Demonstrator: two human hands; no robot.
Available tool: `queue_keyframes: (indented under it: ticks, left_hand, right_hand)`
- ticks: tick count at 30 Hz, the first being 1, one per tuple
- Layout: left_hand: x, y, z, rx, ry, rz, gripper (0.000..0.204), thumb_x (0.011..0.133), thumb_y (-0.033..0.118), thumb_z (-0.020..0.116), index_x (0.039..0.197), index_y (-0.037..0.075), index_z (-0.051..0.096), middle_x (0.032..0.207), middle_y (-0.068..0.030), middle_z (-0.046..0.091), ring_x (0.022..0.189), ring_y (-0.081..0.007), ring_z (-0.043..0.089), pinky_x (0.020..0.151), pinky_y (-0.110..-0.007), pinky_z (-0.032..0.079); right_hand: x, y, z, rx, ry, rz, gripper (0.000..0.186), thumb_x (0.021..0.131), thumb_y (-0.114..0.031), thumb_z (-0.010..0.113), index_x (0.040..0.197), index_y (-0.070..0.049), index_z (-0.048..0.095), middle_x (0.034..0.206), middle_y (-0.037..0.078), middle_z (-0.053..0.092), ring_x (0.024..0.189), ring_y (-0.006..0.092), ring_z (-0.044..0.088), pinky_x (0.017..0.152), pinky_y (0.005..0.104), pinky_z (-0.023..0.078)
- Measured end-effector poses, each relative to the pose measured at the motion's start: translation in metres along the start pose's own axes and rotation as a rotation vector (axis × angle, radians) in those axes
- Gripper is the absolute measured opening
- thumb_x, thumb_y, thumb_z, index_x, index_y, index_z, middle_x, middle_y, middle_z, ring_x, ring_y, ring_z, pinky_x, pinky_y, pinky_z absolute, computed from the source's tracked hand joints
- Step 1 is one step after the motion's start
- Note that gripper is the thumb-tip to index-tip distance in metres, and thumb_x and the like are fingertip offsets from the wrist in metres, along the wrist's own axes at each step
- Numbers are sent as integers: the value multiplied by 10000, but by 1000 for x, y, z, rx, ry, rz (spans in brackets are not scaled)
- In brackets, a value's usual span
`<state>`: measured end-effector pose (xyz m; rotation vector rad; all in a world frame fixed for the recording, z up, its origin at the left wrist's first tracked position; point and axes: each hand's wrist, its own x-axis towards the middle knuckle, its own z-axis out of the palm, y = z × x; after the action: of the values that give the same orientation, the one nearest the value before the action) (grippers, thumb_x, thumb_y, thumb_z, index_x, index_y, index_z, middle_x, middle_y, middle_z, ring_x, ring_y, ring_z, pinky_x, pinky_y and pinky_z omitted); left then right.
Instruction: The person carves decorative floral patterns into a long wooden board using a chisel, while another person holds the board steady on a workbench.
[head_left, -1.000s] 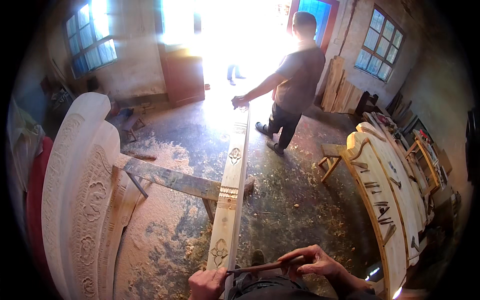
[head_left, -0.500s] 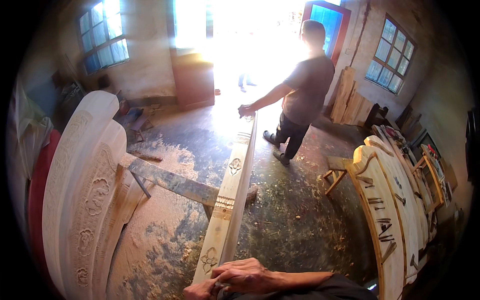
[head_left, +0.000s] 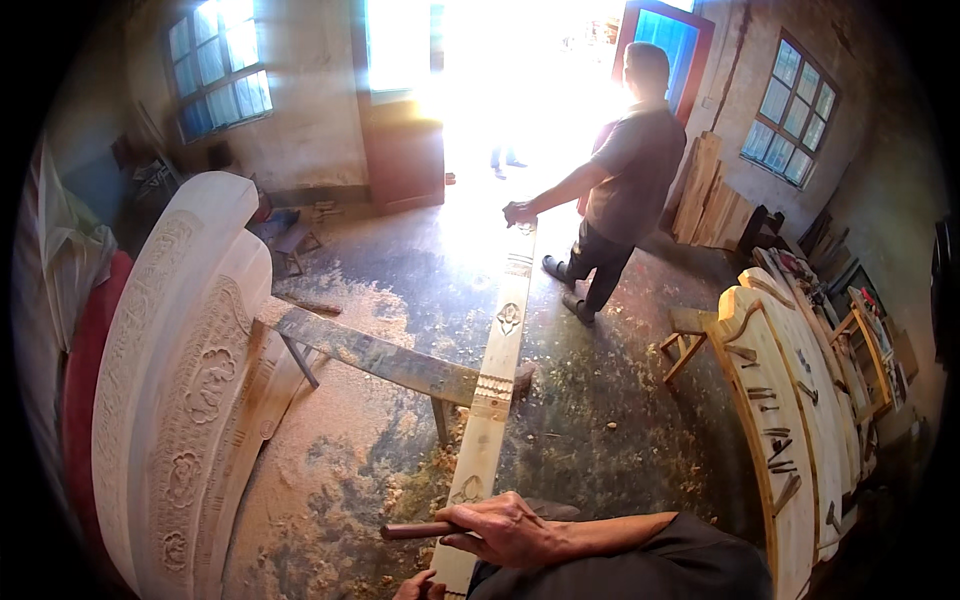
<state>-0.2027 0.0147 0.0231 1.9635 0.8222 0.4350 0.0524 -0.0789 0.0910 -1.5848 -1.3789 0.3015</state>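
Note:
My right hand (head_left: 510, 530) is closed around a dark brown rod (head_left: 415, 531), which looks like a wooden tool handle and sticks out to the left. Under this hand runs a long pale wooden post (head_left: 503, 350), carved with flowers and bands. My left hand (head_left: 415, 587) shows only in part at the lower edge, beside the post's near end. Its fingers are curled, and what they hold is hidden. At the far end, another person's hand (head_left: 518, 213) rests on the post.
A low wooden bench (head_left: 370, 355) supports the post. Large carved curved panels (head_left: 185, 420) stand at left. On the right, several chisels and tools lie on a pale wooden board (head_left: 765, 390). The other person (head_left: 640, 170) stands by the bright doorway. Sawdust (head_left: 300, 490) covers part of the floor.
My hands have moved apart: the right now shows the brown rod, the left is lower. The view has shifted slightly, and the post now shows mostly its carved face.

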Motion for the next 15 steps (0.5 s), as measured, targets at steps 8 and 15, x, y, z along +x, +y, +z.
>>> queue_keyframes:
  ticks: [8, 15]
  left_hand:
    - [-10, -15, 7, -34, 55, -68, 400, 1096, 294, 782, 1446, 105, 732, 995, -60, 766, 859, -119, 676, 798, -310, 564]
    - [-63, -11, -2, -577, 634, -466, 843, 1096, 773, 478, 1359, -2, 679, 1022, -119, 749, 850, -258, 736, 801, -351, 593]
  right_hand:
    - [4, 41, 28, 37, -134, -146, 468, 1066, -231, 782, 1502, -99, 674, 877, 51, 704, 702, 234, 723, 545, 390, 536]
    - [25, 59, 44, 10, -328, -592, 476, 1004, -235, 741, 1406, 1, 645, 826, 23, 547, 665, 176, 628, 550, 330, 463]
